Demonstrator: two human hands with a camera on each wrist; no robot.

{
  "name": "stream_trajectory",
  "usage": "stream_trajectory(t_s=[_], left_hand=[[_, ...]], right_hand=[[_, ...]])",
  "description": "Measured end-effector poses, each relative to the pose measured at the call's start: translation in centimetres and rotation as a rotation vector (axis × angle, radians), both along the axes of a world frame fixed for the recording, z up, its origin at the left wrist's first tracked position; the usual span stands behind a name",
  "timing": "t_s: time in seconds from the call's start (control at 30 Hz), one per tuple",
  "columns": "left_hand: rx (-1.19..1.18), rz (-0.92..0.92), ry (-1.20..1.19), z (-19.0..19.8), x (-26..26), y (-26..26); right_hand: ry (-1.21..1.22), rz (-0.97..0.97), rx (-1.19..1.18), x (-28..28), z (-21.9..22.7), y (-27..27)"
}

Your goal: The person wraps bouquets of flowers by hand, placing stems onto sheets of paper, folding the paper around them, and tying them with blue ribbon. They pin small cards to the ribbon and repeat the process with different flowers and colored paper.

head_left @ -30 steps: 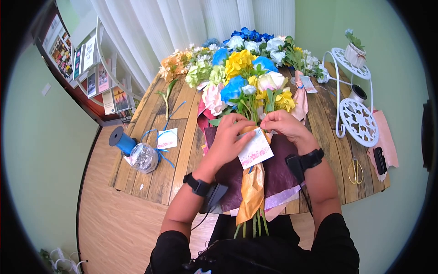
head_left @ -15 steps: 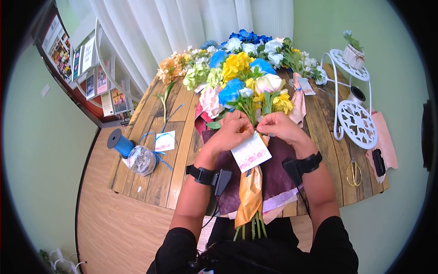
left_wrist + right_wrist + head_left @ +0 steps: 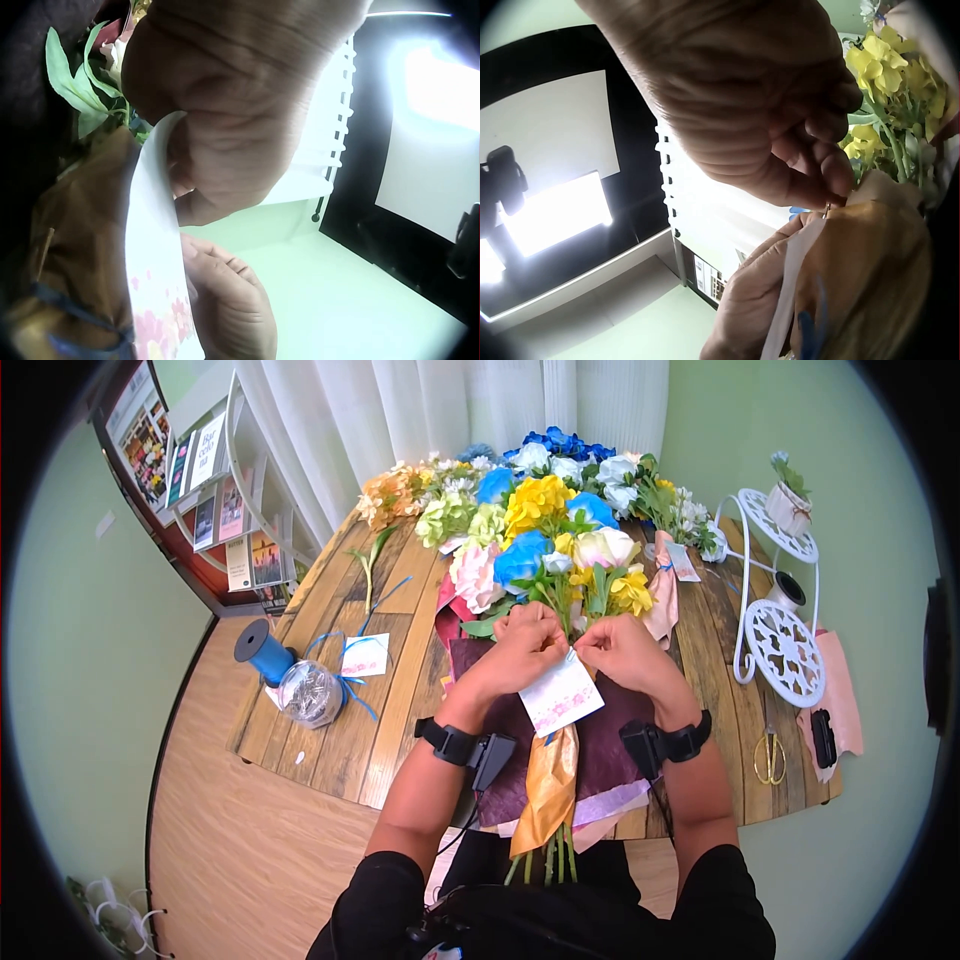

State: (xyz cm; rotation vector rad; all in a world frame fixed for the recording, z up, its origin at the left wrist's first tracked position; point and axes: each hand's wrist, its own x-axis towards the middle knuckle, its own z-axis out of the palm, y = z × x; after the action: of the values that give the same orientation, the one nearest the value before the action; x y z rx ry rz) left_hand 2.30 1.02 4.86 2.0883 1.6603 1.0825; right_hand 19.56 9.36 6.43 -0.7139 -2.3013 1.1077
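A bouquet of blue, yellow and pink flowers [image 3: 522, 558] lies on the table, its stems bound in orange wrapping paper [image 3: 548, 785] with a blue ribbon. Over the binding hangs a white card [image 3: 560, 695] with pink blossoms printed along its lower edge. My left hand [image 3: 525, 645] pinches the card's top edge, fingers curled, as the left wrist view shows the card [image 3: 154, 240] bending under the thumb. Opposite it, my right hand [image 3: 630, 653] pinches a small shiny metal piece [image 3: 826, 211] at the card's top, against the wrapping. Both hands' fingertips nearly meet there.
Dark purple wrapping [image 3: 500, 780] lies under the bouquet. On the left are a blue ribbon spool [image 3: 264, 652], a clear jar [image 3: 309, 694] and another card [image 3: 365, 654]. Gold-handled scissors [image 3: 770, 758] and a white two-tier stand [image 3: 785, 650] are at right.
My left hand has drawn its fingers in from spread over the card to a pinch at its top. The right hand stays at the card's top edge. The head view has shifted slightly.
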Motion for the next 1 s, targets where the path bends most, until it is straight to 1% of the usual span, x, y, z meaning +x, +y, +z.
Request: stream_trajectory(t_s=[0.1, 0.23, 0.33, 0.4, 0.43, 0.5, 0.53, 0.57, 0.63, 0.67, 0.7, 0.73, 0.77, 0.83, 0.87, 0.9, 0.97, 1.0], left_hand=[[0.057, 0.009, -0.006, -0.1, 0.2, 0.0], [0.060, 0.015, -0.010, -0.1, 0.1, 0.0], [0.055, 0.022, -0.011, -0.3, 0.0, 0.0], [0.057, 0.042, -0.007, -0.2, -0.1, -0.2], [0.062, 0.049, -0.016, -0.1, -0.2, -0.3], [0.038, 0.067, -0.027, 0.7, -0.6, -0.7], [0.051, 0.079, -0.043, 1.2, -0.9, -1.0], [0.077, 0.083, -0.038, 1.7, -1.4, -1.6], [0.102, 0.100, -0.047, 1.9, -1.8, -3.1], [0.133, 0.069, -0.017, 2.2, -1.8, -3.8], [0.166, 0.037, 0.016, 2.6, -1.9, -4.6], [0.133, 0.009, 0.063, 3.0, -1.7, -5.6], [0.143, 0.019, 0.058, 2.7, -1.5, -6.2], [0.347, -0.089, 0.229, 1.4, -0.8, -7.1], [0.236, -0.115, 0.307, 0.8, -0.3, -7.6], [0.199, -0.175, 0.344, 0.4, 0.1, -8.3], [0.102, -0.222, 0.332, -0.9, 1.0, -9.3], [0.092, -0.249, 0.307, -1.2, 1.1, -9.6]], right_hand=[[-0.007, 0.021, 0.008, 0.0, 0.3, -0.2], [-0.001, 0.036, 0.007, 0.1, 0.3, -0.2], [-0.004, 0.075, 0.052, 0.2, 0.4, -0.2], [0.104, 0.033, 0.070, 0.3, 0.3, -0.2], [0.095, 0.040, 0.075, 0.6, 0.6, -0.3], [0.100, -0.117, -0.016, 1.4, 2.7, -1.1], [-0.004, -0.152, 0.067, 2.0, 3.6, -1.3], [-0.020, -0.139, 0.078, 2.3, 4.2, -1.4], [-0.182, -0.065, 0.085, 2.8, 4.6, -1.8], [-0.193, -0.054, 0.090, 3.1, 4.6, -2.0], [-0.262, 0.002, 0.069, 3.5, 4.4, -2.3], [-0.328, 0.056, 0.049, 3.8, 4.2, -2.7], [-0.334, 0.063, 0.061, 4.0, 3.4, -3.1], [-0.384, 0.148, 0.048, 4.6, 1.1, -3.8], [-0.326, 0.181, -0.028, 4.4, 0.6, -5.1], [-0.270, 0.216, -0.105, 4.0, 0.0, -6.6], [-0.472, 0.146, -0.251, 3.6, -1.3, -8.2], [-0.515, 0.129, -0.301, 3.1, -1.7, -8.8]])
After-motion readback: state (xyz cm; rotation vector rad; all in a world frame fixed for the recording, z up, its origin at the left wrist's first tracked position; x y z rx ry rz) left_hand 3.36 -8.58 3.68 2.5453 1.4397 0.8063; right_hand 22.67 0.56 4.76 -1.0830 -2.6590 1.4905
